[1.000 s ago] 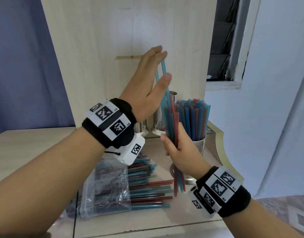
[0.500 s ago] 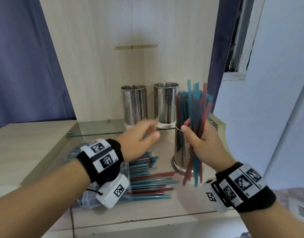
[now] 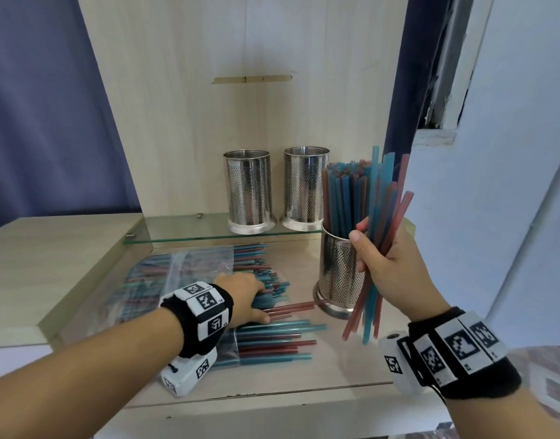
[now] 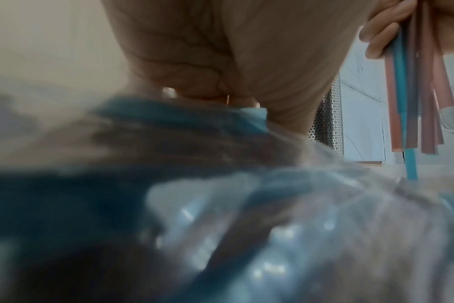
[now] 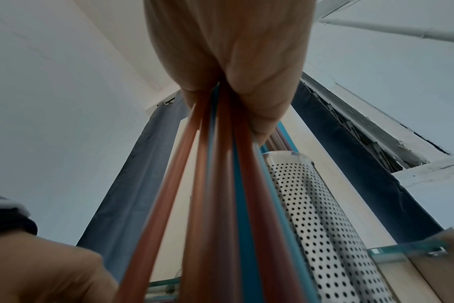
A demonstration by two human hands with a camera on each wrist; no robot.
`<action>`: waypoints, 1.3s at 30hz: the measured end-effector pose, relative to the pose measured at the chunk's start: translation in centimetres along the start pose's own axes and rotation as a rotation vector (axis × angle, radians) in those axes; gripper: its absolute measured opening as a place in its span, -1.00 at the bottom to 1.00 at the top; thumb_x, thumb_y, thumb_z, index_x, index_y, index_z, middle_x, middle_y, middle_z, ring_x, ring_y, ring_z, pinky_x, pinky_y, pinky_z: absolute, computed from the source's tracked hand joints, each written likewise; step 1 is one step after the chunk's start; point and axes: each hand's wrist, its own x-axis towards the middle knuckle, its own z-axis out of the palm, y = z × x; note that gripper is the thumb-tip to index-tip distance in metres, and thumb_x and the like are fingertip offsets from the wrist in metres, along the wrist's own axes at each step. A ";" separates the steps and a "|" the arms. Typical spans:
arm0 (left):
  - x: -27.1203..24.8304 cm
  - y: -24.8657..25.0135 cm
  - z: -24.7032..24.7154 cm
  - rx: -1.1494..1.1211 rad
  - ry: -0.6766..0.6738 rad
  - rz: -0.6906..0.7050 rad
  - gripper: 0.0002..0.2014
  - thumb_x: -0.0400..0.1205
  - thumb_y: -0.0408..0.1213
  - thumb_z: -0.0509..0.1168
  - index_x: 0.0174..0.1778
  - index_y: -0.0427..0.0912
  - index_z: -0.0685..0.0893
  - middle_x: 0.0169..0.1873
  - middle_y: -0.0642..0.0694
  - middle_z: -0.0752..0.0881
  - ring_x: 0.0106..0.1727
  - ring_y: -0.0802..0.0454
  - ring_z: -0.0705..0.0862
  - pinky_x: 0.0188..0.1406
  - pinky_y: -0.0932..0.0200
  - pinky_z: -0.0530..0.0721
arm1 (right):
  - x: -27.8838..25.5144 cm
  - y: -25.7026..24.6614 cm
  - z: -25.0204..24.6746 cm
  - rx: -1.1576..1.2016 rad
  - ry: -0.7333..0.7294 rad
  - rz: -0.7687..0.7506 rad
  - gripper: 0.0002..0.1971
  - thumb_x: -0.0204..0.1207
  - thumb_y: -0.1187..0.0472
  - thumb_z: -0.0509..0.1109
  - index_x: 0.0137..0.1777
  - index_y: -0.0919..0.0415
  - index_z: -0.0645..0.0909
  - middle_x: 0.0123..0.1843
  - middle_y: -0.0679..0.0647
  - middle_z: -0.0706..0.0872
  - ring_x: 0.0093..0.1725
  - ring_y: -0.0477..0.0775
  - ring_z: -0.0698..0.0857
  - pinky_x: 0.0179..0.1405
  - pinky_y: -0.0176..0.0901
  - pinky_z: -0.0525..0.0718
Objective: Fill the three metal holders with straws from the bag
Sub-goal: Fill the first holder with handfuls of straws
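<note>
A loose fan of red and blue plastic straws point(image 3: 380, 248) is gripped by curled right hand point(image 3: 389, 267) fingers beside the full perforated steel holder point(image 3: 339, 274) at the shelf's right edge; left hand point(image 3: 244, 296) fingers are curled on the clear bag's point(image 3: 196, 264) straws; uneven ends could be caught on the rim and spilled

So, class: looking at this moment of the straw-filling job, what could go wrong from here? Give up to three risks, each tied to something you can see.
1. The right hand grips a splayed bundle of straws with uneven ends; some may slip out or miss the opening.
2. The nearest holder already looks packed, so pushing more in could tip it.
3. The left hand reaches into loose straws beside the bag; some could roll off the counter.
</note>
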 end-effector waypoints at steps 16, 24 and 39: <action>0.7 -0.1 -6.3 -0.286 0.343 0.144 -0.76 0.73 -0.04 0.19 -0.04 -0.17 0.45 -0.26 -0.06 0.57 -0.31 0.00 0.51 -0.33 0.14 0.41 | 0.0 0.4 1.3 0.074 -0.001 0.026 -0.96 0.65 0.18 0.34 0.01 0.11 0.53 -0.45 -0.01 0.56 -0.46 -0.05 0.60 -0.37 -0.28 0.64; 0.0 -0.2 -10.8 -0.692 0.607 0.301 -0.91 0.72 -0.18 0.21 -0.09 -0.01 0.46 -0.33 0.04 0.65 -0.38 0.27 0.64 -0.28 0.39 0.61 | 0.2 0.6 1.3 0.123 0.030 0.030 -0.96 0.65 0.26 0.34 0.03 0.21 0.53 -0.46 0.07 0.55 -0.48 -0.05 0.57 -0.42 -0.29 0.60; -2.6 3.0 -17.0 -1.401 1.094 0.481 -0.79 0.64 -0.09 0.34 -0.28 -0.04 0.53 -0.61 0.10 0.53 -0.59 0.09 0.49 -0.41 0.08 0.57 | 1.3 -2.0 3.0 0.126 -0.024 -0.011 -0.66 0.31 -0.08 0.52 0.04 -0.04 0.58 -0.44 -0.19 0.65 -0.42 -0.24 0.62 -0.29 -0.42 0.60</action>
